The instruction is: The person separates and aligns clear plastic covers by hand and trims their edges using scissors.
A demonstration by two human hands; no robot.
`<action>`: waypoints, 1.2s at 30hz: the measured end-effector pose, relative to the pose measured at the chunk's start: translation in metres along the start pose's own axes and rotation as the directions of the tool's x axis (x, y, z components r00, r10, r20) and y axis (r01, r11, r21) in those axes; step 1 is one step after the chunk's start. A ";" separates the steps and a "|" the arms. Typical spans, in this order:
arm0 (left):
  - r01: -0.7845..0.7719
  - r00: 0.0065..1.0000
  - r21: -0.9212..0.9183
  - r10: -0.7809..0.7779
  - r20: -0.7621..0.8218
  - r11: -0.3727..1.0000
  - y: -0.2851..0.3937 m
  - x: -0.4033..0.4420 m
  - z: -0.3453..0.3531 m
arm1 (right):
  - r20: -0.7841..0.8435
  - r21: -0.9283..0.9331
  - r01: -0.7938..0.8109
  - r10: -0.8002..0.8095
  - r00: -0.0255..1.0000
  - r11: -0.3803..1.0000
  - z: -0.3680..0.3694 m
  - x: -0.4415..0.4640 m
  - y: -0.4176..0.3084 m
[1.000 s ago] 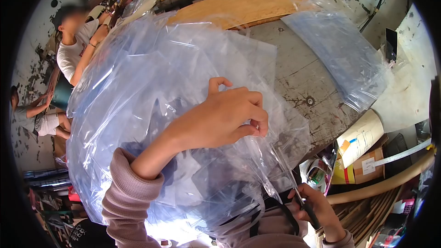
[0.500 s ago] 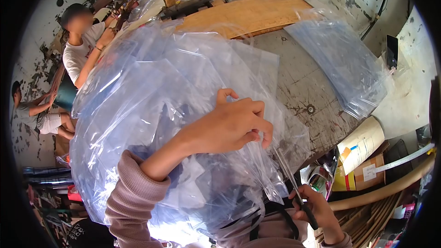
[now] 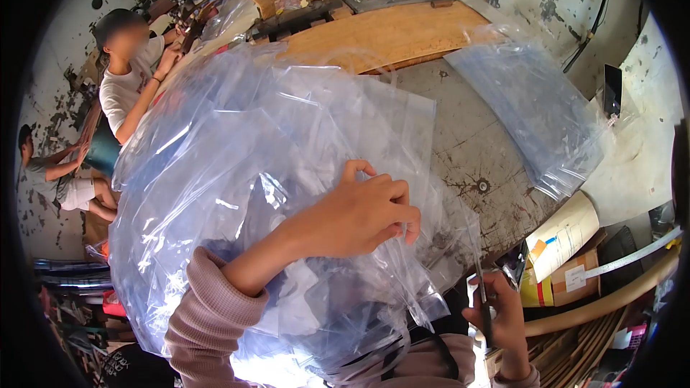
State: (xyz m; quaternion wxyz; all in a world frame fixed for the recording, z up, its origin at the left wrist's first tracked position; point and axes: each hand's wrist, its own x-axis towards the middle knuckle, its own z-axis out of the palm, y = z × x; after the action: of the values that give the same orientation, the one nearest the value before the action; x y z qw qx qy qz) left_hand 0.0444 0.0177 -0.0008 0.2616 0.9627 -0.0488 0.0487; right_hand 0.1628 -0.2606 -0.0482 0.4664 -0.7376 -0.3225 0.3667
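Observation:
A large heap of clear plastic sheeting [image 3: 208, 165] covers the near side of the table and spills towards my body. My left hand [image 3: 366, 215] is closed on the sheeting near its right edge, with gathered folds hanging below the fingertips. Lower right, my right hand [image 3: 503, 312] grips the black handle of a knife [image 3: 486, 316]. Its long, narrow blade points up and away, beside the loose right edge of the plastic. Whether the blade touches the film cannot be made out.
A flat stack of clear plastic sheets [image 3: 532, 111] lies on the scratched table [image 3: 474, 151]. Behind is a wooden board [image 3: 388, 32]. Cardboard boxes [image 3: 575, 276] and a phone [image 3: 612, 90] are on the right. A person in a white shirt [image 3: 129, 90] works at far left, another behind.
My right hand has moved slightly right with the knife, whose blade has swung more upright and away from my left hand. My left hand keeps its hold on the sheeting, a little lower in view.

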 end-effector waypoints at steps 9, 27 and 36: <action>0.007 0.999 -0.048 -0.009 -0.047 0.999 -0.001 -0.001 0.003 | -0.453 -0.403 0.085 -0.279 0.847 0.911 0.011 0.035 -0.011; 0.002 0.998 -0.102 -0.008 -0.058 0.995 0.002 -0.004 0.004 | -0.447 -0.526 0.331 -0.585 0.677 0.784 0.036 0.080 -0.009; -0.002 0.996 -0.113 -0.008 -0.091 0.994 0.003 -0.004 0.006 | -0.436 -0.545 0.323 -0.591 0.679 0.774 0.035 0.078 -0.010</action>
State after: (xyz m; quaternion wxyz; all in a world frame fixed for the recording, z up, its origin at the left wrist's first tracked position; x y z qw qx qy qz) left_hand 0.0402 0.0129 -0.0049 0.3176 0.9433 -0.0379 0.0892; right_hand 0.1728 -0.1770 -0.0684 0.4481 -0.7879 -0.4127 -0.0904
